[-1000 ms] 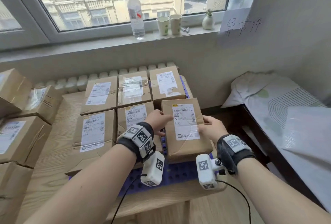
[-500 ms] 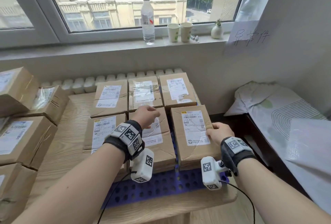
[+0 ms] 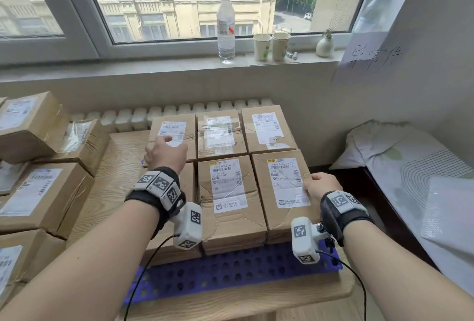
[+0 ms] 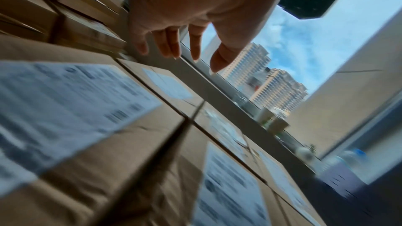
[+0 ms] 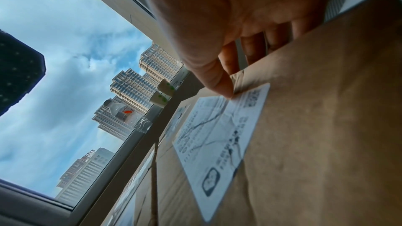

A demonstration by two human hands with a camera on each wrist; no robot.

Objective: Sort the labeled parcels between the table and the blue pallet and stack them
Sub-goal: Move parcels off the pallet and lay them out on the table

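Six brown labelled parcels lie in two rows of three on the blue pallet (image 3: 230,274). My right hand (image 3: 316,182) holds the right edge of the front right parcel (image 3: 279,207). In the right wrist view my right hand (image 5: 239,70) has its thumb on the top of the front right parcel (image 5: 326,126) by the label, and its fingers go down over the side. My left hand (image 3: 166,148) hovers, fingers spread, over the back left parcel (image 3: 156,125). The left wrist view shows the left hand (image 4: 180,54) empty above the parcels.
More labelled parcels (image 3: 38,192) are stacked at the left on the wooden table (image 3: 120,166). A water bottle (image 3: 225,28), two paper cups (image 3: 272,46) and a small vase (image 3: 324,46) stand on the window sill. A bed with a pillow (image 3: 379,146) is at the right.
The front right parcel, held in both hands a second ago, now lies flat in the front row. My left hand has let go and moved back and left over the back left parcel.
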